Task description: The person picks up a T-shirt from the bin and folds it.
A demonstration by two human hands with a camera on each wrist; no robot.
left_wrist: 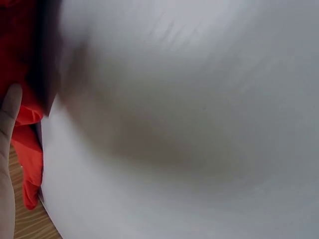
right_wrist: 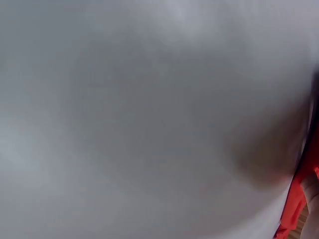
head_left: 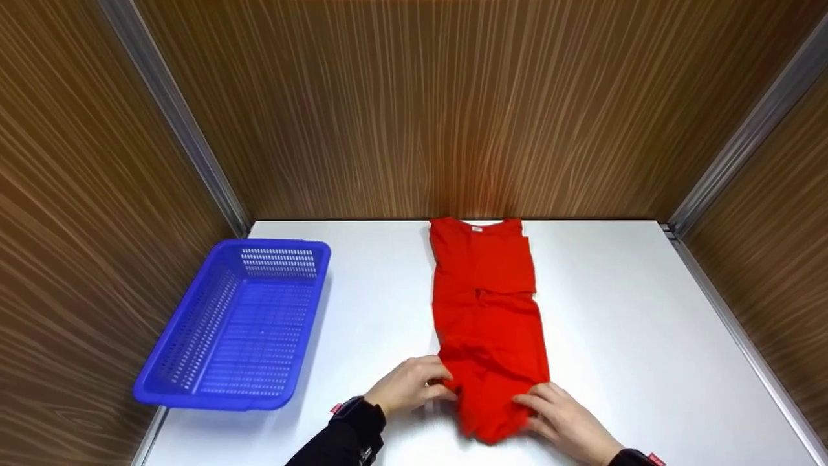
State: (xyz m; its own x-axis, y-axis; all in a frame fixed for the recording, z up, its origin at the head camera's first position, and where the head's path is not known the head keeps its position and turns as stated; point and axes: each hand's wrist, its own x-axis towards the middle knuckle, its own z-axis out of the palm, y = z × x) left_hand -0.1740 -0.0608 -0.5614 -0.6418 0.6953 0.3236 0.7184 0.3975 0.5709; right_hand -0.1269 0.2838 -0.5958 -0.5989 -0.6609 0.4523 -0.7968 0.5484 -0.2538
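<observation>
A red shirt (head_left: 485, 317) lies on the white table in a long narrow strip, its neckline with a small white label at the far end. At the near end the cloth is bunched and slightly blurred. My left hand (head_left: 414, 383) grips the left edge of this end between fingers and thumb. On the opposite edge, my right hand (head_left: 564, 417) pinches the cloth, fingers on top. The left wrist view shows one finger (left_wrist: 11, 107) against the red fabric. In the right wrist view only a little of the hand and cloth shows at the right border.
A blue perforated plastic basket (head_left: 304, 336) stands on the left side of the white table (head_left: 614, 310). Wood-grain panels (head_left: 414, 110) close off the back and both sides, with metal strips at the corners. The shirt's far end comes right up to the back panel.
</observation>
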